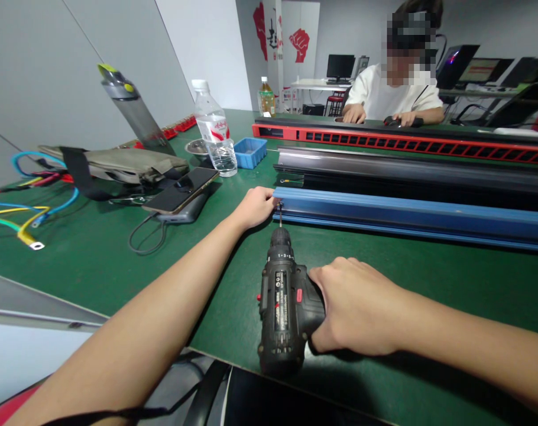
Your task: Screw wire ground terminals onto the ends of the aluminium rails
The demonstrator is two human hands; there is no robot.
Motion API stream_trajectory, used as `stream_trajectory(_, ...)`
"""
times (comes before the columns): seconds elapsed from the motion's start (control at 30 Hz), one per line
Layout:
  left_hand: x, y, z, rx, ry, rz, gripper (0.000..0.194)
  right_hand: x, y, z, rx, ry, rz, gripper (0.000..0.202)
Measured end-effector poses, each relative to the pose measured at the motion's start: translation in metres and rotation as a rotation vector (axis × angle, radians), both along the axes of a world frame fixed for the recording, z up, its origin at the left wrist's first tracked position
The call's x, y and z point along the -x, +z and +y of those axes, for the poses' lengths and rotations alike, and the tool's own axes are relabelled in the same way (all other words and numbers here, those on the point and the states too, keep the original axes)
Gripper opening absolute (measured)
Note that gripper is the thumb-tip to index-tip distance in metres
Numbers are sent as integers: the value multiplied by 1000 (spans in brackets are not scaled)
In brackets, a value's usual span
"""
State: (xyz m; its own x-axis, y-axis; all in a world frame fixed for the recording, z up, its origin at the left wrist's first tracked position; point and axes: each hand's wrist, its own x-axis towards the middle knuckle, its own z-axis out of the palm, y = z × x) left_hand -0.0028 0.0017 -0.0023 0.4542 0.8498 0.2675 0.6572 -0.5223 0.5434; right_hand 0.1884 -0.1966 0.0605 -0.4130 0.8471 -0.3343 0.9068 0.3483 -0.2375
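Note:
My right hand (357, 307) is wrapped round the grip of a black cordless drill (281, 302) that lies over on its side. Its thin bit points away from me and reaches the left end of a long blue metal profile (406, 213). A small dark screw seems to sit at the bit's tip, too small to be sure. At that same end, my left hand (258, 207) is closed on the profile's corner, its fingertips partly hidden. Behind the blue profile lies a long dark grey profile (384, 163).
A red slotted rail (362, 139) runs across the green table. To the left are a water bottle (216, 130), a blue tray (250, 152), a phone (180, 189), a bag (118, 163), a grey bottle (136, 106) and coloured cables (29, 236). A co-worker (384, 89) sits opposite.

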Motion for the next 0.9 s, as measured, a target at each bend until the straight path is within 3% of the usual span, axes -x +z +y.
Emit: stream_trajectory(0.9,0,1,-1,15,-4,-33,38,-1,0,0,-24,-5,42,32)
